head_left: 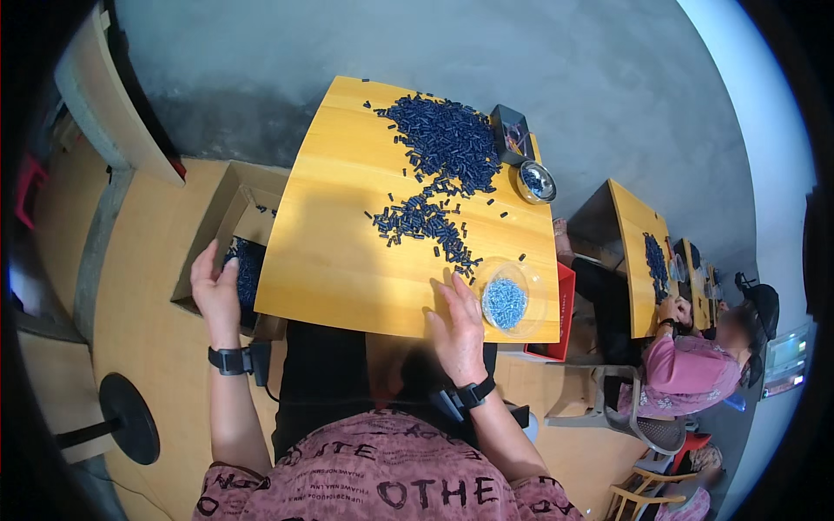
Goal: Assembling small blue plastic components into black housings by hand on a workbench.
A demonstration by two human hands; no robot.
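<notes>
My left hand [217, 286] hovers at the cardboard box [228, 201] left of the table, with its fingers and thumb apart and nothing visible in it. Small dark cylindrical pieces [246, 260] lie inside that box. At the table's near edge, my right hand [460, 328] is open, fingers stretched toward the tail of a smaller heap of dark pieces [421, 219]. Just right of it stands a clear round bowl [537, 300] with small light blue pieces [505, 303]. A larger heap of the same dark pieces [443, 139] covers the far part of the yellow wooden table [326, 260].
A black tray [511, 130] and a metal bowl [536, 182] holding dark pieces stand at the table's right edge. Below that edge is a red box [563, 313]. Farther right, a person [695, 360] sits at another table [632, 252]. A round black base [130, 418] stands lower left.
</notes>
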